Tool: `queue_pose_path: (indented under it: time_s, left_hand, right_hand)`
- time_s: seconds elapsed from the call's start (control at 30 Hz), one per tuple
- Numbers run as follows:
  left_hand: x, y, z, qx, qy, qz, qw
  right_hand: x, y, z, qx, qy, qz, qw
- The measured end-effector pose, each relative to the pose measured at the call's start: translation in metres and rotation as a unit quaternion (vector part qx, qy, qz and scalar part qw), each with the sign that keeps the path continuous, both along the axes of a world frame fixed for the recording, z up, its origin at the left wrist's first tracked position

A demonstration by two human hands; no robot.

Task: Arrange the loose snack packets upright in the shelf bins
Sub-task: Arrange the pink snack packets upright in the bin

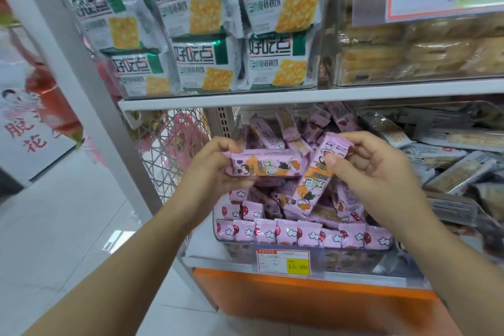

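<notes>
**A:** Hand states entered. The left hand (215, 163) was recorded gripping one pink packet (268, 165) by its left end, with the packet held level above the clear bin (234, 249). The right hand (373, 169) was recorded pinching a second pink packet (316, 172) near its upper end. That packet was tilted, its lower end down among the loose heap (275, 199).

**B:** Noted. Where was the remaining stock found?

**A:** A front row (300, 234) of upright packets was seen standing against the bin's front wall. Behind it, the packets were lying jumbled at all angles.

**B:** Which risks were to be logged?

**A:** These were judged, not observed. The two held packets met near the middle, but whether they were touching could not be told. A knock was considered likely if both were lowered together. The front row appeared to be propped only by the wall and by its neighbours, so it could be toppled by a packet pushed in hard from behind. The wrappers looked slick, and a slip from an end grip was thought possible.

**B:** What was recorded for edges and room?

**A:** The upper shelf edge (272, 98) was noted above the hands, so headroom at the back of the bin was judged limited. A wire mesh panel (174, 150) was noted near the left wrist. A bin of grey packets (450, 166) was noted just beside on the right. Open room was found in front of the shelf and over the front wall, so entry from the front was judged the safer path.
</notes>
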State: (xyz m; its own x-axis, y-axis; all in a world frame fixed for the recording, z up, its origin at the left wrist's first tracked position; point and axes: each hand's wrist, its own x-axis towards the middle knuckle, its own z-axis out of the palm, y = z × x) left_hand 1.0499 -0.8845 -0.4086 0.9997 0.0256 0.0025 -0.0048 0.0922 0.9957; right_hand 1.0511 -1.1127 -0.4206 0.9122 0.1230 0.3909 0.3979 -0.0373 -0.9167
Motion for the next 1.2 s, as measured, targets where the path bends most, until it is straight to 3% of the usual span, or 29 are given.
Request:
queue_pose_path:
  time_s: [0.3,0.43,0.6,0.7,0.83,0.97,1.07,1.2]
  left_hand:
    - [0.002,-0.014,-0.008,-0.074,0.003,-0.012,0.997]
    - [0.006,-0.012,-0.009,-0.002,-0.012,0.015,1.0]
    - [0.002,-0.009,-0.01,0.02,-0.036,0.039,0.998]
    - [-0.003,-0.009,-0.014,0.119,-0.051,0.021,0.991]
    - [-0.005,-0.011,-0.01,0.197,-0.072,-0.054,0.976]
    - [-0.002,-0.012,-0.008,0.305,-0.111,-0.073,0.943]
    - [0.002,-0.009,-0.008,0.382,-0.128,-0.073,0.912]
    - [0.003,-0.001,-0.008,0.453,-0.125,-0.106,0.876]
  right_hand:
    - [-0.003,-0.005,0.008,0.07,-0.015,-0.077,0.994]
    - [-0.001,-0.007,0.002,0.061,0.011,-0.066,0.996]
    - [0.005,-0.007,-0.001,0.112,0.059,-0.067,0.99]
    - [0.005,-0.004,-0.002,0.142,0.087,0.003,0.986]
    - [-0.003,0.012,-0.006,0.02,0.088,0.082,0.992]
    - [0.002,0.024,-0.008,-0.178,0.0,0.012,0.984]
    - [0.008,0.029,-0.006,-0.26,-0.055,-0.007,0.964]
    - [0.009,0.031,-0.01,-0.307,-0.058,0.015,0.95]
